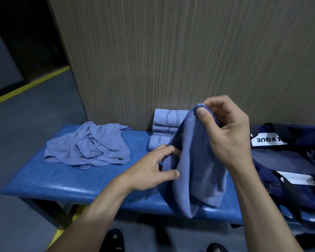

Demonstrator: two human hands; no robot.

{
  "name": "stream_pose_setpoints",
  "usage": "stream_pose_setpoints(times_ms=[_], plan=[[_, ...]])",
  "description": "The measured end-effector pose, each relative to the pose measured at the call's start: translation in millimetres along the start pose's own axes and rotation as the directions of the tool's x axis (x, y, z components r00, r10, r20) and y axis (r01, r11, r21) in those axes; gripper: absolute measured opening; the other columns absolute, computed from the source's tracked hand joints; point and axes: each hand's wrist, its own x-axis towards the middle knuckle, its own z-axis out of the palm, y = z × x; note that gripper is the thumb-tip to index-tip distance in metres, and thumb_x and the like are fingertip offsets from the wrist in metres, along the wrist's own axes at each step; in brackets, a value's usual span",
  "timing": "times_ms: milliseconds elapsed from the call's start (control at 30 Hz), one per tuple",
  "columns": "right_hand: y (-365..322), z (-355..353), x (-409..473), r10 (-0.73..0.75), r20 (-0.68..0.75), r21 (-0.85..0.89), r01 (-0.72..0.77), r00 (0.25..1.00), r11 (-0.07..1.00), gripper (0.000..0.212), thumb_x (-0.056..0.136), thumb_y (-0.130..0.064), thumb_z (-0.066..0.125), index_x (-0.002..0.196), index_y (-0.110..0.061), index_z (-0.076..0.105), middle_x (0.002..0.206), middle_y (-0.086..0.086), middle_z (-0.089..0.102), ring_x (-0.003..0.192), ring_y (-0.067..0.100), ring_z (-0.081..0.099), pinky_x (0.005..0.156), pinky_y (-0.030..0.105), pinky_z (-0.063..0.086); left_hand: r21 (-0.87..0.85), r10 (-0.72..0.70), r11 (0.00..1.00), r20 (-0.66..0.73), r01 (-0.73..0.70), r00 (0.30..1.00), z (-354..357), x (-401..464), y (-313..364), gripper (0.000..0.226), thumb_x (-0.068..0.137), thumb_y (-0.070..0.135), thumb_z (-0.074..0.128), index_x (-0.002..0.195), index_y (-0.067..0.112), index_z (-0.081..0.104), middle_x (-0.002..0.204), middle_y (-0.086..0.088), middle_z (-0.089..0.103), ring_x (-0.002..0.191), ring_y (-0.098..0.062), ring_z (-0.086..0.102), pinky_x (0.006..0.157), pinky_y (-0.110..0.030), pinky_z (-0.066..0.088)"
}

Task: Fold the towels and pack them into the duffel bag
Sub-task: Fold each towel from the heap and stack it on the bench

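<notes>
Right hand pinches towel top edge; towel hangs below.

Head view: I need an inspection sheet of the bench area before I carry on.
Surface: blue padded bench, glossy, against a wood-grain panel.
Job's things: towel in hand hangs over the bench front; crumpled towel at left; folded towels stacked by the panel; navy duffel bag at right.
Clutter: nothing seen.
Grips: right hand pinches the towel's top edge; left hand pinches its side edge.
Cables: nothing seen; only bag straps.
Surroundings: grey floor, yellow line, dark sandals below.
</notes>
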Motion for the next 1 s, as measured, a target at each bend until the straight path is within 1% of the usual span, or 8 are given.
stream_pose_setpoints(times_ms=[67, 200, 333, 533, 733, 867, 933, 1000], plan=[[2, -2, 0, 0.012, -0.015, 0.007, -0.011, 1.0, 1.0, 0.009, 0.097, -0.01, 0.067, 0.094, -0.017, 0.063, 0.087, -0.009, 0.066, 0.084, 0.011, 0.064, 0.079, 0.029, 0.051, 0.063, -0.001, 0.998, 0.034, -0.001, 0.999, -3, -1, -3, 0.016, 0.091, 0.036, 0.073, 0.095, 0.027, 0.06, 0.101, 0.002, 0.055, 0.101, -0.017, 0.054, 0.095, -0.043, 0.048], [5, -5, 1, 0.03, -0.037, 0.007, -0.03, 0.999, 1.0, 0.008, 0.098, -0.014, 0.066, 0.095, -0.02, 0.062, 0.088, -0.009, 0.066, 0.084, 0.012, 0.064, 0.078, 0.03, 0.052, 0.094, -0.023, 0.995, 0.061, 0.017, 0.998, -5, -4, -7, 0.041, 0.087, 0.055, 0.07, 0.097, 0.015, 0.066, 0.101, -0.013, 0.044, 0.096, -0.036, 0.051, 0.094, -0.057, 0.043], [7, -5, 2, 0.038, -0.069, 0.024, -0.037, 0.997, 0.999, 0.011, 0.099, -0.013, 0.064, 0.095, -0.022, 0.06, 0.088, -0.007, 0.064, 0.082, 0.009, 0.061, 0.077, 0.025, 0.049, 0.167, -0.041, 0.986, 0.101, 0.024, 0.994, 1, -6, -11, 0.041, 0.091, 0.055, 0.064, 0.1, 0.016, 0.071, 0.103, -0.009, 0.053, 0.098, -0.024, 0.059, 0.092, -0.05, 0.047], [19, -12, 3, 0.083, -0.198, 0.039, -0.077, 0.977, 0.996, 0.005, 0.101, -0.016, 0.062, 0.097, -0.017, 0.059, 0.089, -0.006, 0.061, 0.079, 0.004, 0.057, 0.076, 0.02, 0.046, 0.29, -0.077, 0.956, 0.067, 0.054, 0.995, -4, -8, -22, 0.032, 0.095, 0.041, 0.064, 0.083, 0.011, 0.066, 0.084, 0.004, 0.057, 0.077, -0.013, 0.058, 0.077, -0.033, 0.049], [36, -16, -1, 0.148, -0.284, 0.059, -0.137, 0.947, 0.989, 0.006, 0.101, -0.018, 0.062, 0.1, -0.012, 0.06, 0.09, -0.009, 0.062, 0.08, 0.0, 0.057, 0.077, 0.017, 0.045, 0.477, -0.033, 0.87, -0.195, 0.125, 0.98, -20, -12, -40, 0.036, 0.09, 0.039, 0.074, 0.071, 0.01, 0.062, 0.077, 0.005, 0.058, 0.068, -0.013, 0.053, 0.065, -0.026, 0.04], [45, -21, -4, 0.203, -0.341, 0.11, -0.176, 0.918, 0.978, 0.006, 0.101, -0.021, 0.062, 0.096, -0.02, 0.059, 0.086, -0.007, 0.06, 0.075, 0.001, 0.053, 0.074, 0.017, 0.042, 0.454, 0.01, 0.848, -0.528, 0.272, 0.849, -37, -14, -39, 0.028, 0.077, 0.045, 0.084, 0.066, 0.024, 0.069, 0.071, 0.008, 0.061, 0.066, -0.008, 0.057, 0.063, -0.024, 0.042], [48, -23, -6, 0.23, -0.364, 0.139, -0.191, 0.902, 0.972, 0.007, 0.101, -0.021, 0.061, 0.095, -0.021, 0.059, 0.082, -0.01, 0.057, 0.073, -0.001, 0.05, 0.073, 0.016, 0.041, 0.426, 0.027, 0.855, -0.607, 0.296, 0.794, -44, -16, -34, 0.03, 0.075, 0.045, 0.085, 0.062, 0.023, 0.068, 0.068, 0.008, 0.06, 0.065, -0.01, 0.056, 0.059, -0.018, 0.038], [50, -25, -6, 0.261, -0.38, 0.177, -0.207, 0.888, 0.962, 0.008, 0.102, -0.021, 0.061, 0.094, -0.021, 0.059, 0.079, -0.013, 0.057, 0.072, -0.002, 0.049, 0.072, 0.015, 0.041, 0.385, 0.001, 0.872, -0.621, 0.304, 0.784, -50, -19, -34, 0.029, 0.075, 0.043, 0.085, 0.062, 0.023, 0.068, 0.068, 0.009, 0.06, 0.07, -0.01, 0.057, 0.059, -0.016, 0.037]])
